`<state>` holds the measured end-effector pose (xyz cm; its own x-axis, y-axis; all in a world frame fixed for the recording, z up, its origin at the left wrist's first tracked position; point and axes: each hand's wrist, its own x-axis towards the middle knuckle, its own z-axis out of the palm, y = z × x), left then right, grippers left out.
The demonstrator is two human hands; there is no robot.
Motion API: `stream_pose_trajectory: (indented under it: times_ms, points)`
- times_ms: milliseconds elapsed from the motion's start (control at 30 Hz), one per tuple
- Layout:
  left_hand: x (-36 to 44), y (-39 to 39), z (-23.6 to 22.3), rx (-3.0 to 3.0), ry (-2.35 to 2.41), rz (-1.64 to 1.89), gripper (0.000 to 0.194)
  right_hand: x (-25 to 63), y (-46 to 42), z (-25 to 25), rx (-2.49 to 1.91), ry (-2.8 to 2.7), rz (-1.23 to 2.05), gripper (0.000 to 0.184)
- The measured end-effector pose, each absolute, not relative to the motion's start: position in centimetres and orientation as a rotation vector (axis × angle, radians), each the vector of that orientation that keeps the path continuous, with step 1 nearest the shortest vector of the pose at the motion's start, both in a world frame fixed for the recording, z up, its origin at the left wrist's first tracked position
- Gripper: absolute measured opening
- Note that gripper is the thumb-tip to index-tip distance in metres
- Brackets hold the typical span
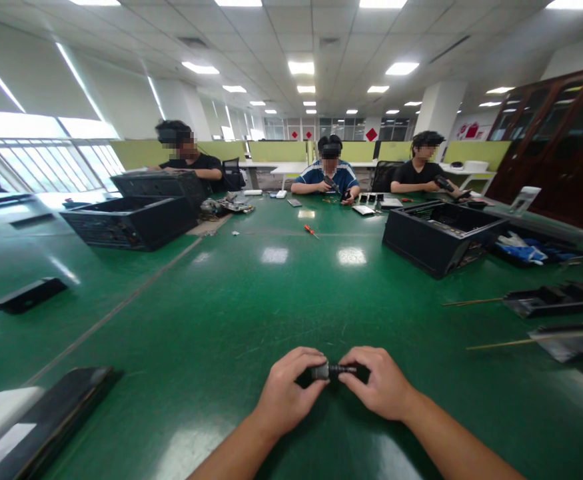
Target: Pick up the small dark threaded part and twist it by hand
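Observation:
Low over the green table, my left hand (287,390) pinches a short dark cylinder (323,371) between thumb and fingers. A thinner, ribbed dark shaft (338,369) sticks out of the cylinder towards the right. The thumb and fingers of my right hand (385,387) close around the shaft's far end. Together they look like one small part, lying level between both hands; its exact kind is too small to make out. The fingers hide both of its ends.
The green tabletop (211,307) carries black computer cases at left (136,223) and right (436,243). An orange screwdriver (312,231) lies ahead. Dark trays with thin sticks (476,302) stand right; a long black panel (66,413) lies near left. Three people sit across the table.

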<state>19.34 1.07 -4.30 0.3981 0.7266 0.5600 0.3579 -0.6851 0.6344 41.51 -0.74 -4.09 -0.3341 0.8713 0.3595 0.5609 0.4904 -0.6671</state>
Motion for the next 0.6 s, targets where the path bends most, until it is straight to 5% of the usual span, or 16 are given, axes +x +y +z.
stream_pose_trajectory:
  times_ms: [600]
  points:
    - [19.38, 1.06, -4.05, 2.249, 0.941, 1.255, 0.025, 41.64, -0.50, -4.19, -1.176, -1.992, 0.564, 0.004]
